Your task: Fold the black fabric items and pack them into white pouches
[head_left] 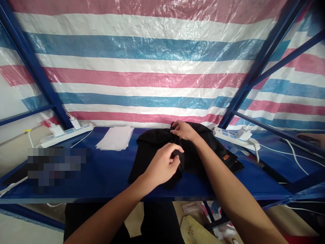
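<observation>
Black garment [191, 159] on the blue table [101, 179], 12 to 1 o'clock; left hand [164, 164] and right hand [184, 130] each appear to pinch it; judged risk: a wide tug could drag the adjacent power strip [230, 136], 2 o'clock.

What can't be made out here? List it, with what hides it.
Head view: whatever lies at the left end of the desk, behind a pixelated patch.
Head view: the black cloth beneath the left hand, covered by that hand.
Head view: cloth behind the right forearm.
Head view: print on the yellow bag, too small; the bottom edge cuts off the bag.
</observation>
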`<state>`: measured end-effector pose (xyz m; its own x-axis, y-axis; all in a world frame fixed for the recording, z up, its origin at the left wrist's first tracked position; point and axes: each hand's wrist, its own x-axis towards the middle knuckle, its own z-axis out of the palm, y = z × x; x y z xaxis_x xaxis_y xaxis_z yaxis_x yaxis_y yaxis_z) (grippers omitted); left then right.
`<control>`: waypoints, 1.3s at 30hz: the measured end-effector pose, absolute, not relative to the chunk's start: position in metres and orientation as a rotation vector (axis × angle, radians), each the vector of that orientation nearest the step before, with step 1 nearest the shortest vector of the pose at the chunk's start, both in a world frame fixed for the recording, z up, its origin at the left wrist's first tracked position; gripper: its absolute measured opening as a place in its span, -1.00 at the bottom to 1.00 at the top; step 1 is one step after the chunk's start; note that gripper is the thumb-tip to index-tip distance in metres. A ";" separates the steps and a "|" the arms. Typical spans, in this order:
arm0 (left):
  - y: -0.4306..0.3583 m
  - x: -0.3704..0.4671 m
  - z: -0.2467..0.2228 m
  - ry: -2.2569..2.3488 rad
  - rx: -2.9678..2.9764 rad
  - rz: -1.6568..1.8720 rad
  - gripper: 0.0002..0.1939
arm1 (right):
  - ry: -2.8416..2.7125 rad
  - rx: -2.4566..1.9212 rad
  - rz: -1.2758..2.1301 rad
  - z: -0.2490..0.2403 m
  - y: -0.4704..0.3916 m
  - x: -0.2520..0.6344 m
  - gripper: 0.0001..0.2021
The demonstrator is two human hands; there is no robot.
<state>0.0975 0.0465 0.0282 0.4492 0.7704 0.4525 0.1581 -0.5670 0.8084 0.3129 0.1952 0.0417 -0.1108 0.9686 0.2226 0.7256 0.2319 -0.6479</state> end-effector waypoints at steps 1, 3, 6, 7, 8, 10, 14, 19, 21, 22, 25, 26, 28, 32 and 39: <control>0.044 0.090 0.030 0.777 1.935 1.128 -0.78 | -1.868 -1.540 0.563 0.050 0.195 0.312 -0.70; 0.035 0.068 0.030 0.830 1.872 1.133 -0.80 | -1.867 -1.501 0.553 0.067 0.196 0.300 -0.67; 0.018 0.028 0.022 1.063 1.839 1.152 -0.75 | -2.008 -1.407 0.329 0.087 0.200 0.258 -0.66; 0.011 0.014 0.018 1.173 1.834 1.167 -0.72 | -2.075 -1.363 0.264 0.090 0.201 0.239 -0.66; 0.005 0.002 0.013 1.287 1.827 1.181 -0.69 | -2.143 -1.329 0.220 0.091 0.203 0.218 -0.68; -0.006 -0.020 -0.001 1.492 1.829 1.207 -0.66 | -2.275 -1.300 0.168 0.084 0.205 0.175 -0.71; -0.017 -0.049 -0.029 1.699 2.008 1.162 -0.68 | -2.459 -1.349 0.210 0.050 0.206 0.118 -0.77; -0.012 -0.052 -0.031 1.789 2.398 1.286 -0.71 | -2.381 -1.230 0.385 0.033 0.212 0.132 -0.82; -0.006 -0.043 -0.020 1.640 2.517 1.262 -0.75 | -2.304 -1.178 0.336 0.036 0.214 0.152 -0.80; -0.004 -0.037 -0.014 1.527 2.573 1.193 -0.76 | -2.302 -1.173 0.306 0.037 0.215 0.161 -0.79; 0.001 -0.019 -0.006 1.244 2.696 0.860 -0.54 | -2.410 -1.192 0.263 0.027 0.212 0.181 -0.68; 0.000 -0.013 -0.006 1.193 2.716 0.738 -0.43 | -2.462 -1.212 0.290 0.020 0.211 0.184 -0.58; -0.004 -0.003 -0.011 1.163 2.726 0.539 -0.17 | -2.541 -1.289 0.391 0.004 0.209 0.187 -0.35; -0.018 0.011 -0.026 1.303 2.723 0.352 0.20 | -2.546 -1.452 0.566 -0.019 0.210 0.187 -0.17; -0.044 0.033 -0.052 1.564 2.861 0.168 0.07 | -2.338 -1.442 0.500 -0.023 0.214 0.190 -0.22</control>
